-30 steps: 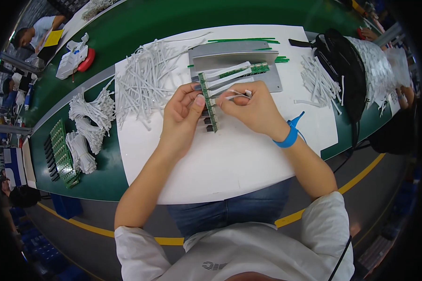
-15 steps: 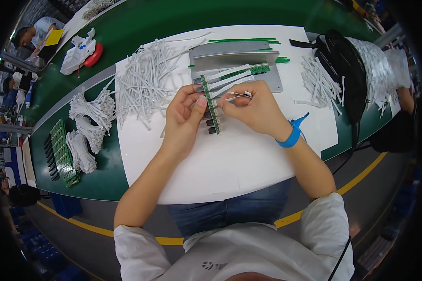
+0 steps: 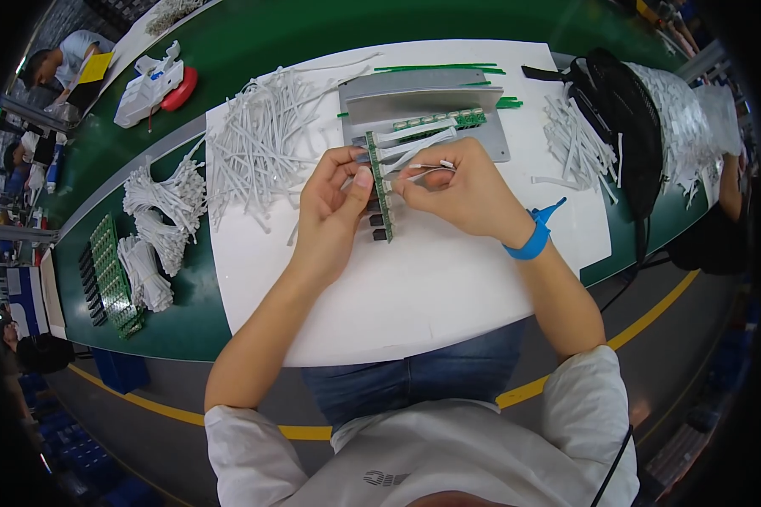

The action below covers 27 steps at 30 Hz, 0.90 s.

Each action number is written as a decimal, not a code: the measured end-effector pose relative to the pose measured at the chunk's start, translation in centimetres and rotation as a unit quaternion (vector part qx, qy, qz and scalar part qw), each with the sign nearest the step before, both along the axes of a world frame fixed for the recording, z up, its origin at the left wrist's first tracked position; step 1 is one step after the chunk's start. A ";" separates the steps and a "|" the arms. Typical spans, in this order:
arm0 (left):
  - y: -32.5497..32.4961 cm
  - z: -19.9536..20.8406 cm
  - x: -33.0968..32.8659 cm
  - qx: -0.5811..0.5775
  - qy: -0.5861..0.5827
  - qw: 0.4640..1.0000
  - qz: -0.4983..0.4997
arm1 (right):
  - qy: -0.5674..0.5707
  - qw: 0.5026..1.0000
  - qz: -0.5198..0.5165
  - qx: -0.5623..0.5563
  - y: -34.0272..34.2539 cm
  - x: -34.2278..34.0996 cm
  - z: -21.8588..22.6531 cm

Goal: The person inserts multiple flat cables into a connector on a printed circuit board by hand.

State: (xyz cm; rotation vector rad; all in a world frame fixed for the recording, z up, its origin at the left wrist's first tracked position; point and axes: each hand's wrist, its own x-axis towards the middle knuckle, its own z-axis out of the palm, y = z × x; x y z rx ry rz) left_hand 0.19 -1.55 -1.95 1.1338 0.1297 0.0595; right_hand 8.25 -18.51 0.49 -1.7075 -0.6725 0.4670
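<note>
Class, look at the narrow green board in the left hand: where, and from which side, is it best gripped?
Probably around mid-length, from the left, as the left hand does: the board is a slim strip pointing away from the person. White cables run off its right side, and black blocks jut left at its near end.

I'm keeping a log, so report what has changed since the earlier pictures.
The white-and-red device moved right and farther away. The circuit board in the left hand edged slightly right, as did the right hand and its blue wristband. No visible grasp or release: the right hand still holds white cables. The cable pile and black bag stayed put.
</note>
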 end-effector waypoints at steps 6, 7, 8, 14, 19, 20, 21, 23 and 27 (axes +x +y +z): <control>-0.3 -0.3 -0.1 0.024 -0.028 0.999 0.015 | 0.025 0.999 -0.018 0.023 0.3 -0.4 -0.2; -0.3 -0.3 -0.1 0.024 -0.028 0.999 0.014 | 0.025 0.999 -0.018 0.023 0.3 -0.5 -0.2; -0.4 -0.2 -0.2 0.026 -0.025 0.999 0.019 | 0.026 0.999 -0.025 0.025 0.3 -0.6 -0.2; -0.1 -0.2 -0.1 0.046 -0.029 0.999 0.005 | 0.002 1.000 -0.019 0.023 -0.2 -0.3 -0.2; 0.3 -0.2 0.1 0.095 -0.048 0.994 -0.013 | 0.000 0.998 -0.031 0.046 0.0 0.0 -0.6; 0.2 0.1 0.1 0.094 -0.053 0.994 -0.016 | 0.003 0.999 -0.029 0.045 0.0 0.0 -0.5; 0.2 0.2 0.0 0.093 -0.059 0.994 -0.020 | 0.007 0.999 -0.028 0.045 0.0 0.0 -0.3; 0.2 0.0 0.0 0.095 -0.072 0.993 -0.016 | -0.002 1.000 -0.018 0.017 -0.2 0.1 0.4; 0.2 -0.1 0.1 0.095 -0.078 0.992 0.014 | -0.012 1.000 -0.013 0.016 -0.5 0.2 0.0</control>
